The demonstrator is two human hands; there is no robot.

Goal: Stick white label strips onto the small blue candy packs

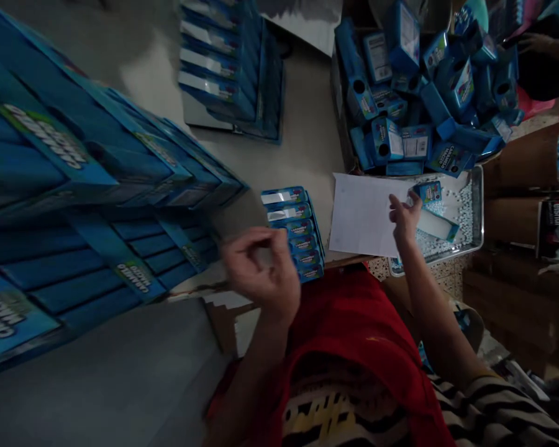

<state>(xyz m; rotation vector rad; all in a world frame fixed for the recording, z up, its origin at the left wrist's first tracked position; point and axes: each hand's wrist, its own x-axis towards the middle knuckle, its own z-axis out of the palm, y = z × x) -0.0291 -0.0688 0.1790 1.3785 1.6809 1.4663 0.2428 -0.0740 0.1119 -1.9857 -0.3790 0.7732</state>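
My left hand is closed in a loose pinch beside a row of small blue candy boxes in a tray; whatever its fingertips hold, if anything, cannot be made out. Two boxes at the far end of that row bear a white strip; the nearer ones show printed ends. Over the right edge of a white paper sheet, my right hand has its fingers apart with nothing visible in them. Just beyond its fingertips lies a small blue box, on a metal tray of small white pellets.
Filled blue display boxes are stacked high on the left. More boxes with white strips stand farther back on the table. A carton heaped with loose blue boxes is at back right. Another person's hand shows at far right.
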